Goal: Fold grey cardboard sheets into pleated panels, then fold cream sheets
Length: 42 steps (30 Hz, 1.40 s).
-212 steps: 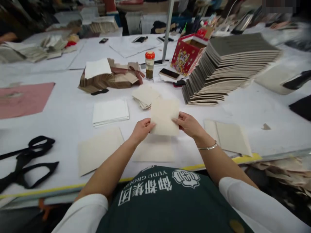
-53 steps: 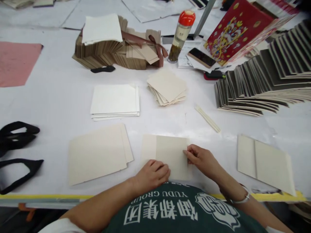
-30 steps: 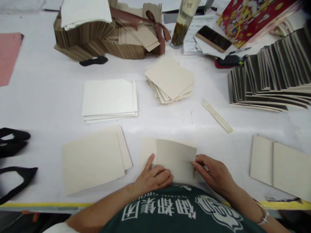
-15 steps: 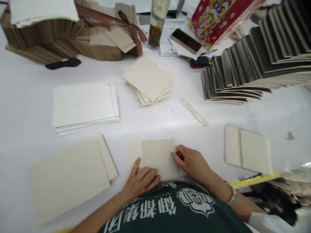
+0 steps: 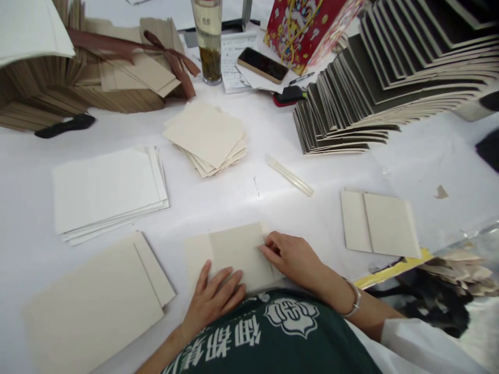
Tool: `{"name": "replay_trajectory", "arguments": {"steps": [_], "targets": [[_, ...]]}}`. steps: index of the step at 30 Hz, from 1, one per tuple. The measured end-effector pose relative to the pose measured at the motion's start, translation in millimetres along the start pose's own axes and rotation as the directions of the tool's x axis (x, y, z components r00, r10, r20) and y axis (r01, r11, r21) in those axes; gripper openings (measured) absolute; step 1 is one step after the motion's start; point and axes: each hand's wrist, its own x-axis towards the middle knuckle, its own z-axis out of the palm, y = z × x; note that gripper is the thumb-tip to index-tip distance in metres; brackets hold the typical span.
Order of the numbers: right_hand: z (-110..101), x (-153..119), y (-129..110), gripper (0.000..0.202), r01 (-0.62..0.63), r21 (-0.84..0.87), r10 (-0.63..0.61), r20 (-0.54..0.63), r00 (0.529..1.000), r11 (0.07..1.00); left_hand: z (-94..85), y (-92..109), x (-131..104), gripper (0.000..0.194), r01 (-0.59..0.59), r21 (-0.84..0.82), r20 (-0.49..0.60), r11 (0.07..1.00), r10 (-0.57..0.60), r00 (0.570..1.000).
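Note:
A cream card piece [image 5: 237,252] lies on the white table close to my body, with a paler strip along its left side. My left hand [image 5: 216,293] rests on its lower left part, fingers spread and flat. At the card's right edge is my right hand [image 5: 290,257], its thumb and index finger pinched together; whether the card edge is between them is too small to tell. To the right lies a folded cream card [image 5: 392,223]. Large cream sheets [image 5: 97,301] and a stack of white sheets [image 5: 107,189] are at the left.
Square cream cards [image 5: 206,135] are piled beyond my hands, beside thin pale strips [image 5: 290,176]. Farther back stand brown card stacks [image 5: 117,98], a glass bottle [image 5: 210,47], a phone [image 5: 263,65], a red bag [image 5: 296,31] and dark folded covers [image 5: 351,93].
The view has shifted, so the table things appear farther left. My left hand's fingers are spread wider on the card. My right hand stays at the card's right edge.

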Motion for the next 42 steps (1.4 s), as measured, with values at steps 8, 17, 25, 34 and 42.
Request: {"name": "replay_trajectory", "arguments": {"steps": [8,17,25,34,42], "targets": [[2.1,-13.9,12.1,0.040,-0.143,0.657,0.114,0.087,0.990,0.740,0.2,1.4,0.0,0.009,-0.029,0.059,0.017,0.998,0.028,0.999],[-9.3,-14.0,-7.7,0.014,0.067,0.079,-0.079,0.160,0.984,0.995,-0.5,2.5,-0.1,0.008,-0.042,0.063,0.015,0.997,0.041,0.999],[-12.6,-11.3,-5.3,0.014,-0.033,0.307,-0.070,0.320,0.945,0.951,-10.4,11.5,9.6,0.019,-0.006,0.070,0.143,0.998,-0.004,0.990],[-0.7,-25.4,3.1,0.014,-0.020,0.458,-0.085,0.208,0.975,0.889,0.6,30.3,6.8,0.022,0.008,0.210,0.112,0.978,-0.032,0.993],[-7.2,-41.4,-18.2,0.014,-0.016,0.540,-0.187,0.319,0.929,0.842,0.0,30.6,7.6,0.026,0.042,0.182,0.152,0.982,-0.070,0.986]]}}
